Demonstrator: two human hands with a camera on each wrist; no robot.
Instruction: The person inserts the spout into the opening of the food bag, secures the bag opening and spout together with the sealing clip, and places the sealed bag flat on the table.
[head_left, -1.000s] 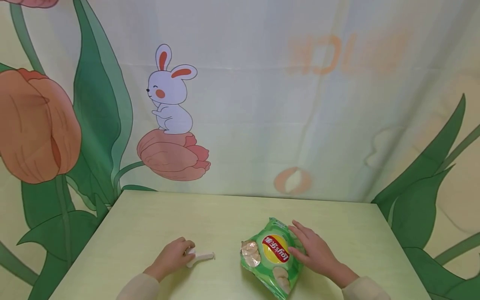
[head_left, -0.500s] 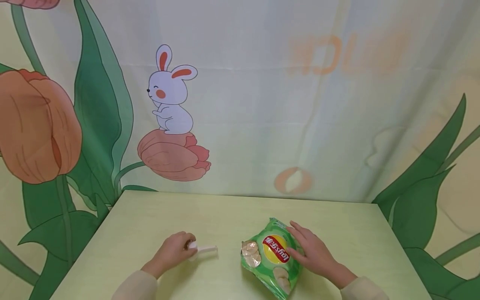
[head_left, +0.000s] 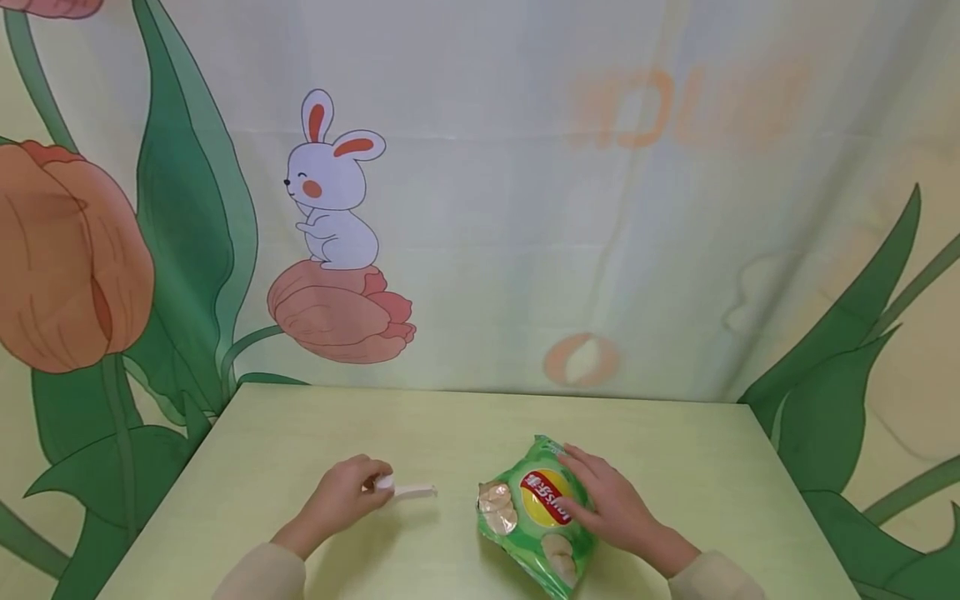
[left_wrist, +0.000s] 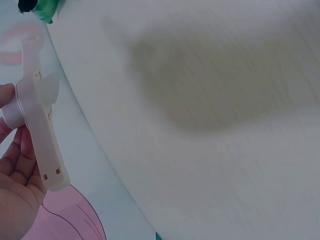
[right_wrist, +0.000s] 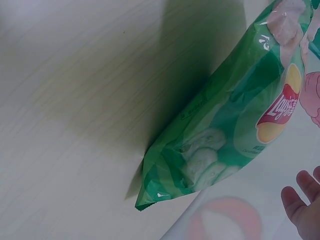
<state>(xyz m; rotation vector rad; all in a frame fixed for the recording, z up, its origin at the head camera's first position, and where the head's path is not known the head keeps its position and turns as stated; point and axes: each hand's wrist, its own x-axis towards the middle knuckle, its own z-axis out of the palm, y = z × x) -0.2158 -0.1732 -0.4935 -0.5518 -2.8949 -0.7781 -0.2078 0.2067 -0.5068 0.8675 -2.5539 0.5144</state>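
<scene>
In the head view, my left hand (head_left: 347,495) pinches a white plastic bag clip (head_left: 413,492) by its round cap, with the long bar pointing right. The left wrist view shows more of the clip (left_wrist: 45,142): a bar with a short translucent spout beside the cap, raised over the table. A green Lay's chip bag (head_left: 517,533) lies tilted on the table to the right. My right hand (head_left: 613,507) is over the bag's right side, fingers extended. Seen from the right wrist, those fingers stand beside the bag (right_wrist: 220,135) with a visible gap.
The pale table (head_left: 420,417) carries the bag, and its far edge meets a printed curtain (head_left: 480,208) with a rabbit and tulips. A shadow of the left hand falls on the tabletop.
My left hand has risen a little, moving the clip slightly up and turning its bar nearer level. The right hand stays over the bag; the head view has shifted slightly.
</scene>
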